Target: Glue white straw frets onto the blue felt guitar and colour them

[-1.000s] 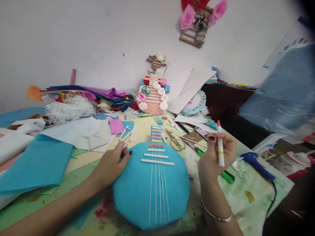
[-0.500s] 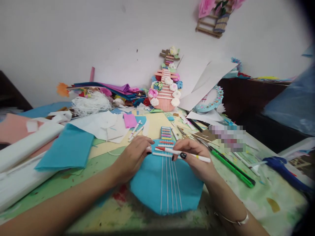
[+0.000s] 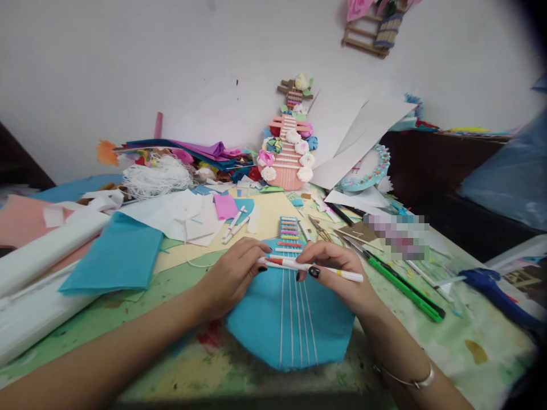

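Observation:
A blue paper-covered lute-shaped craft [image 3: 260,324] lies flat on the table, with white strings down its body and small coloured strips across its neck. Above it, my right hand [image 3: 335,270] is closed round a white marker [image 3: 327,270] with a red front section, its tip aimed left. My left hand [image 3: 233,273] pinches a small white piece, seemingly the marker's cap [image 3: 261,260], between thumb and fingers. The marker's tip is at the cap; whether it is inside, I cannot tell.
A blue folded paper [image 3: 113,256] and white rolls [image 3: 47,313] lie left. On the right are a green utility knife [image 3: 408,287] and a blue-handled tool [image 3: 491,287]. A pink flower-covered lute craft [image 3: 286,162] leans on the wall beside a string bundle [image 3: 156,177].
The marker tip and the white cap have come together; a gap stood between them before. My right hand has shifted slightly left.

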A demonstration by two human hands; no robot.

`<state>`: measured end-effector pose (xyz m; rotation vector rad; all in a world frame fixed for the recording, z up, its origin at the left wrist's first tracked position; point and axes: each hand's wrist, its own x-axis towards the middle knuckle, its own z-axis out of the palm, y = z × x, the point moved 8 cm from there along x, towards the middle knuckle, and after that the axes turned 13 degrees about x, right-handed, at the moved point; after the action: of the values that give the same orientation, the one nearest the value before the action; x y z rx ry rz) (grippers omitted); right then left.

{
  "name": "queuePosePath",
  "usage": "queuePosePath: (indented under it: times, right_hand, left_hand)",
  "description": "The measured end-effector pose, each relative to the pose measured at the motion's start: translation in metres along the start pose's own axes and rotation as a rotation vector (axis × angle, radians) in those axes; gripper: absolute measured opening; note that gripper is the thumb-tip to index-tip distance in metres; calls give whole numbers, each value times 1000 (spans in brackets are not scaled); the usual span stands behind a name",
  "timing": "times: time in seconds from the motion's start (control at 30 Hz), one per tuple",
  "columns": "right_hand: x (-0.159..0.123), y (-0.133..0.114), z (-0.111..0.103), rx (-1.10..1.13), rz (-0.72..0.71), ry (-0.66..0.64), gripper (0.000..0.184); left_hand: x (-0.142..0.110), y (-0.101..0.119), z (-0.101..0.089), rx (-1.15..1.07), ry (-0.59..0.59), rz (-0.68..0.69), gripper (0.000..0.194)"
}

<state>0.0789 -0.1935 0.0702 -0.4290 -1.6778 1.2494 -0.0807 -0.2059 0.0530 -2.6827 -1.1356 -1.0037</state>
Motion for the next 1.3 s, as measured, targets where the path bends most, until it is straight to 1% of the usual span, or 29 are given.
queuePosePath:
  times: [0.23,0.33,0.47,0.53,0.63,0.73,0.83,0.9,0.97,1.0,1.03,1.07,1.1,1.13,1.17,1.23,1.27,1.3]
  right_hand:
    - [-2,-1,4,-2,-2,-44,12]
    - [-2,-8,7,-74,-45,-52,13]
    - [-2,-11,17,-191,-76,-127,12]
    - [-2,-11,21,-209,-95,-150,12]
    - [-3,-8,23,-173,-102,-152,10]
    - [-5,-3,23,-94,-101,-128,9]
    - [-6,1,24,22,-91,-97,9]
    - [-7,2,26,42,-88,-83,9]
    - [-6,2,30,-26,-91,-88,13]
    - [-5,2,32,-84,-93,-97,17]
    - [-4,1,33,-137,-96,-104,20]
    - [-3,0,31,-175,-100,-97,21]
    - [-2,-1,26,-197,-102,-60,20]
    - [-1,-2,16,-199,-107,17,18]
    - [-1,-4,1,-192,-112,137,16]
    - [-6,-6,-37,-211,-113,458,14]
    - [-10,-7,-55,-241,-98,601,14]
    - [-12,-6,-68,-280,-65,696,16]
  left_hand:
    - [-1,4,0,7,-12,48,21]
    - [-3,9,-1,60,0,117,20]
    - [-5,19,-1,95,39,220,18]
    - [-5,24,-4,124,91,251,21]
    - [-4,30,-14,238,193,271,21]
    - [-5,39,-23,348,277,282,21]
    - [-7,45,-30,388,362,277,19]
    - [-8,44,-33,399,399,282,17]
    - [-4,34,-32,394,387,275,16]
    - [-1,23,-29,378,351,246,17]
    - [3,8,-25,351,285,197,17]
    - [7,-13,-19,341,192,98,16]
    - [10,-38,-14,349,115,-48,19]
    - [9,-64,-10,364,55,-211,26]
    - [8,-82,-9,382,38,-289,28]
    - [5,-108,-5,410,9,-368,22]
    - [4,-118,-2,421,-10,-393,19]
    - [3,-125,1,429,-31,-410,15]
